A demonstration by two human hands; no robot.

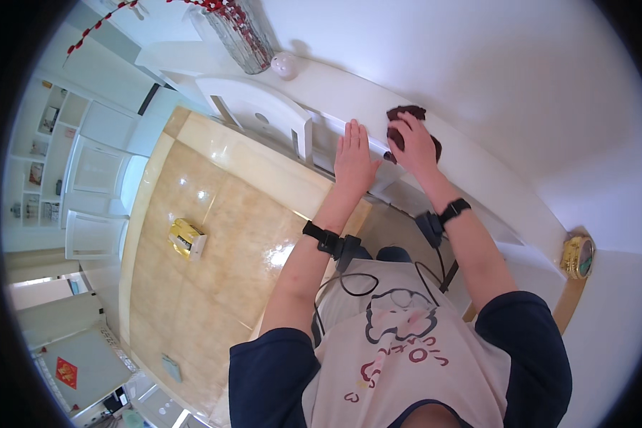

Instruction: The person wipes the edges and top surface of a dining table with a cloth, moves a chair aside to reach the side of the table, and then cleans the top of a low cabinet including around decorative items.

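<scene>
My right hand (416, 148) bears down on a crumpled dark maroon cloth (415, 111), its fingers bent over the fabric. The cloth lies on a long white ledge (492, 182) along the wall and shows on both sides of the hand. To the left, my left hand (355, 158) is held flat with its fingers stretched out and holds nothing. Its fingertips reach the ledge's front edge; whether they touch it I cannot tell. Both wrists carry black straps with small dark boxes and cables.
A white chair back (257, 114) stands left of my left hand, between ledge and table. A glass vase (244, 43) with red-budded stems and a pale round ornament (284, 65) are on the ledge. A golden ornament (576, 257) sits at its right end. The beige table (228, 264) holds a yellow packet (186, 240).
</scene>
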